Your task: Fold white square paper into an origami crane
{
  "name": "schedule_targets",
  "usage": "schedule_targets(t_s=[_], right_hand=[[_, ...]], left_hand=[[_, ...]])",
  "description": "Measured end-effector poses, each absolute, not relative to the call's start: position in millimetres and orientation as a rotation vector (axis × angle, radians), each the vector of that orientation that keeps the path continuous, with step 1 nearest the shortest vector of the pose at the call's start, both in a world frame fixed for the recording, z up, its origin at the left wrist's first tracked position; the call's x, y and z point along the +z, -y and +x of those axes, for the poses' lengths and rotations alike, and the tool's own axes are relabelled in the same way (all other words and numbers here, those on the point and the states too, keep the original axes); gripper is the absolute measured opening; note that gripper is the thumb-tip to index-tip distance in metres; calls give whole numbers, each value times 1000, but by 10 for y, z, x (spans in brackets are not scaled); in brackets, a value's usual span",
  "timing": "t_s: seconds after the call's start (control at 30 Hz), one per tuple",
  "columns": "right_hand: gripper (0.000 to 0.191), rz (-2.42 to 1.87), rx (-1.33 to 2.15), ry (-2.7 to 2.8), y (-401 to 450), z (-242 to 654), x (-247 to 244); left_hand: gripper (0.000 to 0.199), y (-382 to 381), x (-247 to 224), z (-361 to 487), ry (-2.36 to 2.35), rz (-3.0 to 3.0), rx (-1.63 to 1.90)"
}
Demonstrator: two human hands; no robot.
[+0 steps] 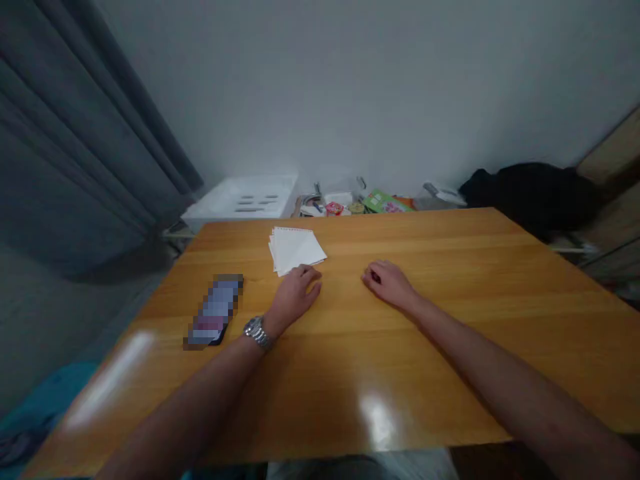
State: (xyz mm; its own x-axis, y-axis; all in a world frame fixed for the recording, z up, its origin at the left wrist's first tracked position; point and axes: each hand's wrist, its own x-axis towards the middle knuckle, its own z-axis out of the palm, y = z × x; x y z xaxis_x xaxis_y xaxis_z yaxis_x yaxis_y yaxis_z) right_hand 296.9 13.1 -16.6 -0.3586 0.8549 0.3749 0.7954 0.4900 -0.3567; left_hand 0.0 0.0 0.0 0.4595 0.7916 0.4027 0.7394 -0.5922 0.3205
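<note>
We see the white sheets in a small, uneven stack, lying near the far edge of the wooden tabletop, left of its middle. Our left hand, with a metal watch at its wrist, is at their near side; its fingers are released and slightly bent, but we cannot tell if they touch the sheets. Our right hand rests well apart, right of the middle; its fingers curl inward, and we cannot tell if they are clenched or grasping something. The phone lies toward the left edge. Beyond the far-left corner is a white tray.
</note>
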Motion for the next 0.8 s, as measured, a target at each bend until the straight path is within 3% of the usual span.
schedule_targets(t_s=[0.8], right_hand=[[23, -1321, 346, 2127, -117, 3014, -148]], left_hand=[[18, -126, 110, -100, -1548, 2602, 920]])
